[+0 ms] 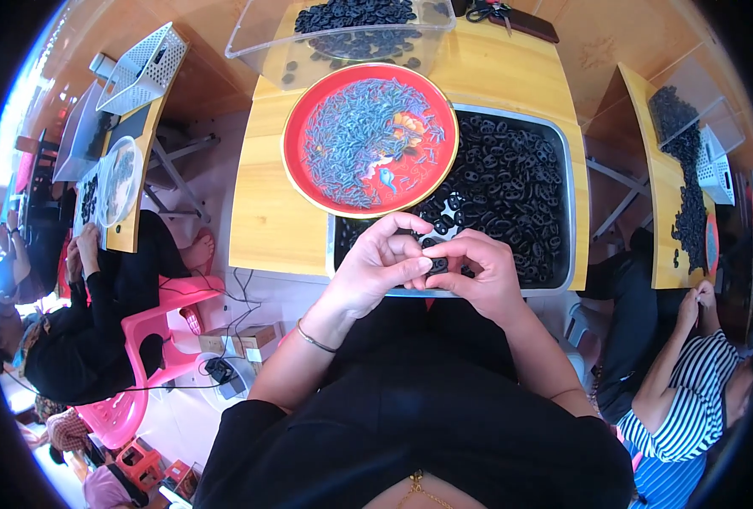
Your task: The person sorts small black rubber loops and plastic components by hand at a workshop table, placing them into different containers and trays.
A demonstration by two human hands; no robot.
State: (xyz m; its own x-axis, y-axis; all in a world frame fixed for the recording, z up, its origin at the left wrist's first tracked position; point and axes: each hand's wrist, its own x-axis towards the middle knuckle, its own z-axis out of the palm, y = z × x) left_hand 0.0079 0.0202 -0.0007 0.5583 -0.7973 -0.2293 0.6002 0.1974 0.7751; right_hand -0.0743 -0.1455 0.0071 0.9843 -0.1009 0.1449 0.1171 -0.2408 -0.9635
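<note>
Between my two hands is a small black plastic piece (pixel 437 265), pinched by the fingertips. My left hand (pixel 375 257) has its thumb and fingers closed on the piece's left side. From the other side my right hand (pixel 484 273) grips it with thumb and forefinger. Just beyond them lies a metal tray (pixel 570 204) heaped with black oval pieces (pixel 512 187) that have holes in them. A round red tray (pixel 309 182) with a gold rim rests partly over its left side, bearing many thin grey-blue metal pins (pixel 351 127).
A clear plastic bin (pixel 262 38) of black pieces stands at the table's far edge, near scissors (pixel 488 12) and a dark brown case (pixel 532 25). People sit at side tables left and right. A pink chair (pixel 173 305) and cables are on the left.
</note>
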